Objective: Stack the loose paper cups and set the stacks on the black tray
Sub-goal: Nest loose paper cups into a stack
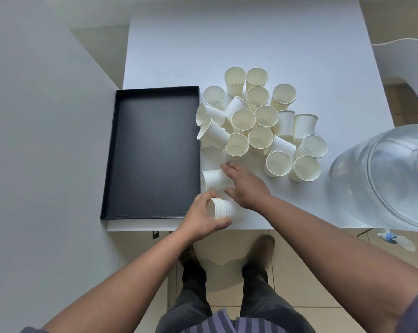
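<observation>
I see the left hand [204, 216] gripping a nested stack of white paper cups [223, 209] on its side; the right hand [245, 186], fingers straight, touches a tipped white cup [212, 180]. No writing reads anywhere. Loose white cups [258, 121] crowd the white table [275, 44] beside the black rectangular tray [152, 152], a clear water jug [381, 176] right.

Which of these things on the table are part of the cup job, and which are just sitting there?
Job: loose paper cups, stack in left hand, cup on its side under right hand, black tray.
Lying about: water jug, chair.
</observation>
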The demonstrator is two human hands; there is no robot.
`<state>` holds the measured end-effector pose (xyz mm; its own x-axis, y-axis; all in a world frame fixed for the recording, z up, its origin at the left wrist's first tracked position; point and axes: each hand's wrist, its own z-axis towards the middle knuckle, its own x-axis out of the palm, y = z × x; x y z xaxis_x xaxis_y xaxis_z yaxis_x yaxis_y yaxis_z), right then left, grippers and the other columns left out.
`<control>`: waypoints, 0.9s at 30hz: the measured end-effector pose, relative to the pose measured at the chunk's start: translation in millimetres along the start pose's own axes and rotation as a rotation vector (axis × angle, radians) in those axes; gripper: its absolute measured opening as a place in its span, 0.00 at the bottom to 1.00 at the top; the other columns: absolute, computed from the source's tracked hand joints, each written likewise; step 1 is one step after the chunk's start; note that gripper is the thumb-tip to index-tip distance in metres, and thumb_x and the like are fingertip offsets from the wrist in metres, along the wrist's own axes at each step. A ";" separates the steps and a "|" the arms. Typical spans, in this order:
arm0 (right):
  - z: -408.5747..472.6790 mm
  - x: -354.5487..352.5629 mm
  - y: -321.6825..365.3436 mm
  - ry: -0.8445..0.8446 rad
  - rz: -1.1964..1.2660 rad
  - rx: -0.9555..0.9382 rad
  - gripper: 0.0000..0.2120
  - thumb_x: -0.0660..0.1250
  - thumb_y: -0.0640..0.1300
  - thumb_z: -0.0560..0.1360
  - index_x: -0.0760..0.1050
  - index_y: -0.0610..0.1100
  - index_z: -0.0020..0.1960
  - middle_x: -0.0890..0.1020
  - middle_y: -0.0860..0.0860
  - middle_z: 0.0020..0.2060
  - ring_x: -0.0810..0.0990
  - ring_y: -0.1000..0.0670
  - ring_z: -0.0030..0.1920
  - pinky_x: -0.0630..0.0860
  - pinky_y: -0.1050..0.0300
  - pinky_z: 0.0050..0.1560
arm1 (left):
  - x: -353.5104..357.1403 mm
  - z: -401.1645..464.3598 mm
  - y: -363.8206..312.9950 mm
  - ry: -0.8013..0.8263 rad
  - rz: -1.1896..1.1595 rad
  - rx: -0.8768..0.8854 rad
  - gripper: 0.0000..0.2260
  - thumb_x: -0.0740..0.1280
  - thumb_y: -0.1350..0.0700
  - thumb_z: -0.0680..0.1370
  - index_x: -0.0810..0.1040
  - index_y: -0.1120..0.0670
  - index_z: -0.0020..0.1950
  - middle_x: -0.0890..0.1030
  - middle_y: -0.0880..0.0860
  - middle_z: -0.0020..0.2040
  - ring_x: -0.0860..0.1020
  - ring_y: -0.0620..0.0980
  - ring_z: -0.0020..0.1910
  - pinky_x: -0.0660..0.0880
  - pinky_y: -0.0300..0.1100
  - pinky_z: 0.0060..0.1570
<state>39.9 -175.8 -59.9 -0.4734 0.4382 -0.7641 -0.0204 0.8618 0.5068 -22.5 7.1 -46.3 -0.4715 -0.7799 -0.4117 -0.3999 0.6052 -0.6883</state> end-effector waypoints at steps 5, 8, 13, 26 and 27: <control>12.4 1.8 -4.1 0.043 -0.065 -0.008 0.33 0.72 0.51 0.75 0.65 0.53 0.77 0.70 0.56 0.75 0.70 0.46 0.71 0.70 0.49 0.67 | -8.5 -0.7 2.8 0.024 -0.012 -0.011 0.29 0.81 0.44 0.67 0.72 0.41 0.64 0.74 0.43 0.67 0.73 0.44 0.63 0.68 0.33 0.53; 9.4 4.3 -12.6 0.027 -0.002 0.016 0.31 0.74 0.49 0.71 0.69 0.51 0.72 0.75 0.53 0.68 0.74 0.44 0.65 0.74 0.49 0.60 | -15.4 -1.5 2.8 0.029 -0.077 -0.011 0.27 0.79 0.43 0.67 0.72 0.40 0.62 0.76 0.43 0.64 0.77 0.41 0.57 0.71 0.34 0.50; -10.2 10.2 -32.7 0.028 0.092 0.100 0.31 0.71 0.42 0.69 0.68 0.52 0.70 0.69 0.53 0.66 0.76 0.44 0.58 0.75 0.51 0.55 | -31.0 -1.8 0.1 -0.023 -0.273 0.026 0.21 0.77 0.48 0.68 0.73 0.45 0.58 0.79 0.49 0.48 0.78 0.40 0.36 0.77 0.38 0.36; -43.2 7.9 -33.5 -0.007 0.379 0.122 0.27 0.70 0.35 0.66 0.69 0.55 0.60 0.73 0.52 0.53 0.77 0.48 0.43 0.74 0.58 0.42 | -40.9 11.3 -16.3 -0.064 -0.355 0.044 0.25 0.74 0.47 0.64 0.72 0.46 0.59 0.75 0.56 0.58 0.77 0.50 0.44 0.77 0.47 0.42; -44.2 8.3 -29.4 0.001 0.407 0.114 0.27 0.70 0.36 0.66 0.69 0.56 0.59 0.74 0.53 0.51 0.78 0.50 0.41 0.74 0.60 0.40 | -38.2 11.3 -17.7 -0.050 -0.343 0.042 0.25 0.75 0.46 0.64 0.72 0.45 0.59 0.76 0.55 0.58 0.77 0.49 0.43 0.77 0.49 0.42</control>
<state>-2.3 -208.9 -63.5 -0.4239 0.7487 -0.5097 0.2661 0.6409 0.7200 11.5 24.4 -25.1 -0.2760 -0.9442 -0.1798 -0.4952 0.3000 -0.8153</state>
